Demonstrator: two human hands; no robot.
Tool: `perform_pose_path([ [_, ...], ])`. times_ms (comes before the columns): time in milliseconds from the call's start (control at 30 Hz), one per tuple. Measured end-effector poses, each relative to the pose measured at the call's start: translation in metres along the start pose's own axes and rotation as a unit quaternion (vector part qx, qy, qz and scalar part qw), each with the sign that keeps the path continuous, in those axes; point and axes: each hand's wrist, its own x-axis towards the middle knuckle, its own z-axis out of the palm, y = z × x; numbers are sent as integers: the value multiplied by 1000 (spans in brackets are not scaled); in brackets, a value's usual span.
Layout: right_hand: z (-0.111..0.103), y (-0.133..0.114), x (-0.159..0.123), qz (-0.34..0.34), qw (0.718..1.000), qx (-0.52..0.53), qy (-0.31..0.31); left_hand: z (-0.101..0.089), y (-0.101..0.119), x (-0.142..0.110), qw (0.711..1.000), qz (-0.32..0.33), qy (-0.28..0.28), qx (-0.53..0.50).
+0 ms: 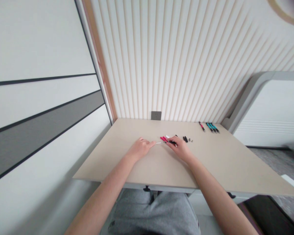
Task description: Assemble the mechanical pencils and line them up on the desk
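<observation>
Over the middle of the desk, my left hand has its thumb and fingertips closed at the left end of a thin pale pen refill. The refill's other end runs toward a black pen part, which the fingers of my right hand pinch. Just beyond the refill lie pink pen barrels and a small white piece. To the right of my right hand are black pen grips and small metallic pen tips. My right fingers partly cover the black part.
Near the desk's back right corner lie several teal-and-black pens and a pink-and-black pen. A grey socket sits on the ribbed wall behind. A white cabinet panel borders the left side.
</observation>
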Motion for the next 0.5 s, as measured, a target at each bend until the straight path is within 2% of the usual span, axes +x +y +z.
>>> perform_pose_path([
  [500,6,-6,-2,-19,999,-8,-42,-5,6,1,999,36,-3,8],
])
